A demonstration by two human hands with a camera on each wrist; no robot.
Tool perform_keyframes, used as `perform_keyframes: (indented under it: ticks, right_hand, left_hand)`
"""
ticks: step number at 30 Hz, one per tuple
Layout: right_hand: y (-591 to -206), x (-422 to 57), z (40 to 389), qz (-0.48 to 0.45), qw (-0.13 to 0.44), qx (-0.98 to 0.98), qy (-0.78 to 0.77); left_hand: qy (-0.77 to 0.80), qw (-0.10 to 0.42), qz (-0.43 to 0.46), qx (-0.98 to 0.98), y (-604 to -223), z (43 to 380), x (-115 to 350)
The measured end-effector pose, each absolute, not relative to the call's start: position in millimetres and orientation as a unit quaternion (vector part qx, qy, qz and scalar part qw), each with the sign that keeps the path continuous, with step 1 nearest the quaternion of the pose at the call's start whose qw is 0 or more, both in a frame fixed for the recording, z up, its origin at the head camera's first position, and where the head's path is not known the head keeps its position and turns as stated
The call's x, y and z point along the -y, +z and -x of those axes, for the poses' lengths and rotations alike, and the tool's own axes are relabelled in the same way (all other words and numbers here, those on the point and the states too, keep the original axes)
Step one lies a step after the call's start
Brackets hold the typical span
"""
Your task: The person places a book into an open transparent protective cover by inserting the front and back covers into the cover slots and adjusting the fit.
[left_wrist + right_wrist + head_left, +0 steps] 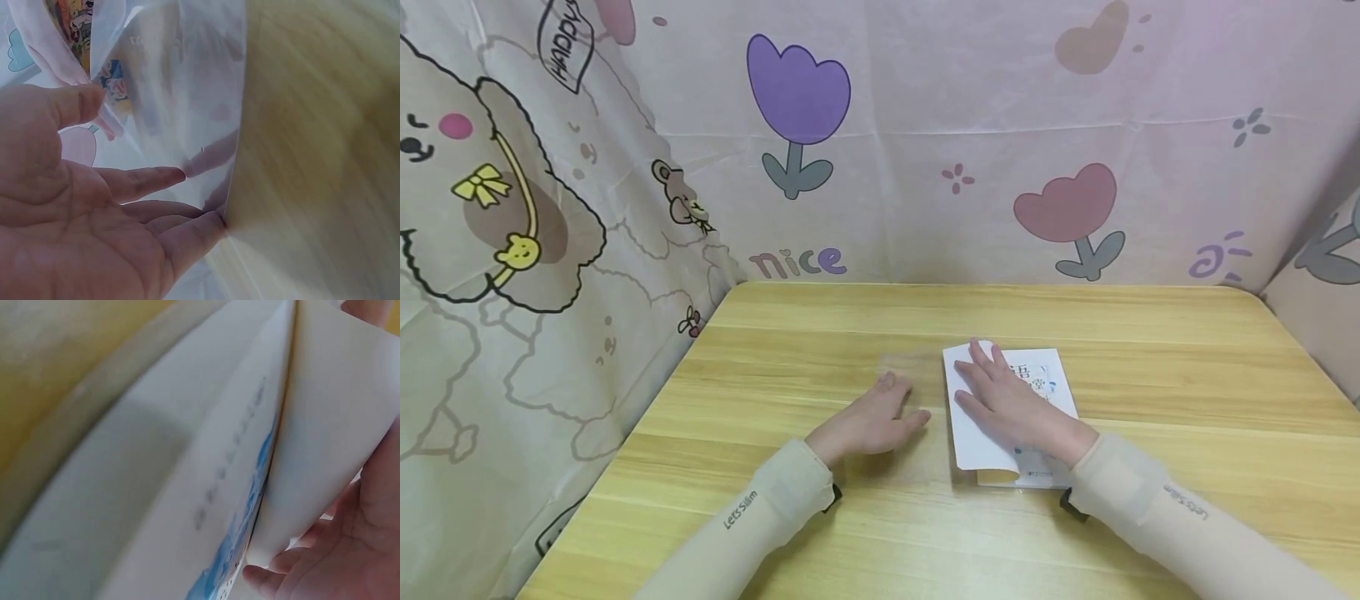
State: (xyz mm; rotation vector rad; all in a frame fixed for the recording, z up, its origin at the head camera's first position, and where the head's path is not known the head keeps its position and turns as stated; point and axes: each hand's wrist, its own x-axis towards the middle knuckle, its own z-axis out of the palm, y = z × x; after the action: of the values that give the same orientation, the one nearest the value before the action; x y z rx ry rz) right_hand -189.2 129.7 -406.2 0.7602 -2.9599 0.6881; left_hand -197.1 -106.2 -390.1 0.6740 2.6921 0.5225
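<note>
Left hand [868, 423] touches film [212, 87], faint in head view; right hand [1015, 410], booklet [982, 443]; both splayed.

Bright, soft light fills the head view, leaving pale glare on the wood-grain tabletop [917, 533] towards the near edge and faint shading beside the white booklet [966, 442]. The printed cloth backdrop [917, 83] darkens in its right-hand corner, and the booklet's small lettering is illegible. The left wrist view is dimmer and hazy; clear plastic film [200, 75] catches sheen and reflects the left hand [112, 219], while the wood blurs. In the right wrist view, shadow crosses the booklet and its print smears out of focus.
</note>
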Motion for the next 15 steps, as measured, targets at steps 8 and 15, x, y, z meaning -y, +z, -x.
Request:
perform_keyframes:
  ticks: [8, 15]
  right_hand:
    - [-409, -123, 187, -0.245, 0.009, 0.953, 0.180]
    - [-412, -117, 187, -0.246, 0.029, 0.958, 0.142]
  left_hand:
    - [0.175, 0.159, -0.239, -0.942, -392, 197, 107]
    - [0.170, 0.159, -0.238, -0.943, -394, 196, 107]
